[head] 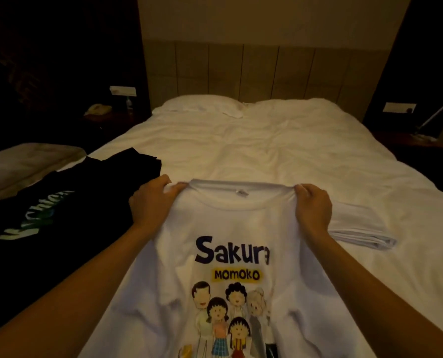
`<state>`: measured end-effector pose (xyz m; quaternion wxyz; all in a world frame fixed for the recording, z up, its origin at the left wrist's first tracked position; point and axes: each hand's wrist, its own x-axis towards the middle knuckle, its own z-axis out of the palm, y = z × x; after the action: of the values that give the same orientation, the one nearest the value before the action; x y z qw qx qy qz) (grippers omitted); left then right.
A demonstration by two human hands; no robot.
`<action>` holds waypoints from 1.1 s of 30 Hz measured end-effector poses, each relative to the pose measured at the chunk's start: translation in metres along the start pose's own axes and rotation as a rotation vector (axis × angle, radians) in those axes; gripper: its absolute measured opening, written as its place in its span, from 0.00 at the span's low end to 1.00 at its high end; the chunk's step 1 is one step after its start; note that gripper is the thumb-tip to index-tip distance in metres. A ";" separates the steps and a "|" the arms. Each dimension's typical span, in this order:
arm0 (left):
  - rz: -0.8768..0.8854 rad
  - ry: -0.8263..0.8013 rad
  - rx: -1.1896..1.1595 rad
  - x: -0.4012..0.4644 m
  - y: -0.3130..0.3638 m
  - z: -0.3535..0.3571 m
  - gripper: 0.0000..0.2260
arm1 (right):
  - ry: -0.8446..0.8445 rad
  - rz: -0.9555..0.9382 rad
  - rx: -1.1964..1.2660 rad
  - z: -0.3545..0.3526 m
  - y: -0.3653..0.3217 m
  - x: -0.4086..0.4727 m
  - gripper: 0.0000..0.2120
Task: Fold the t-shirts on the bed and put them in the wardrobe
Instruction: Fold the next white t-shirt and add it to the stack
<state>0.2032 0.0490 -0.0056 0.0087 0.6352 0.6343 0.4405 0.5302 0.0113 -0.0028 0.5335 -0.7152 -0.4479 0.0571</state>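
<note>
A white t-shirt (230,223) with a "Sakura Momoko" cartoon print lies face up on the bed (267,140), collar away from me. My left hand (153,200) pinches the left shoulder beside the collar. My right hand (312,205) pinches the right shoulder. The right sleeve (357,236) lies bunched to the right of my right wrist. A black t-shirt (47,215) with light lettering is spread on the bed's left side, with more dark fabric (140,161) piled at its far end.
White pillows (202,104) lie against the padded headboard (254,71). A dark nightstand with a telephone (97,109) stands at the left. A lamp arm (437,112) leans at the far right. A pale seat (21,161) is left of the bed.
</note>
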 end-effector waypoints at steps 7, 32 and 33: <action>0.162 0.088 0.265 0.100 0.012 0.024 0.26 | 0.135 -0.140 -0.221 0.047 -0.022 0.071 0.14; 0.197 -0.151 0.547 0.210 -0.146 0.284 0.26 | -0.016 -0.364 -0.603 0.315 0.120 0.201 0.17; 0.200 -0.138 0.535 0.216 -0.146 0.286 0.26 | -0.015 -0.398 -0.607 0.318 0.121 0.207 0.17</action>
<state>0.2086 0.4097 -0.1458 -0.1594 0.7027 0.6601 0.2122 0.5450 0.3794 -0.1546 0.2941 -0.7395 -0.5788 -0.1780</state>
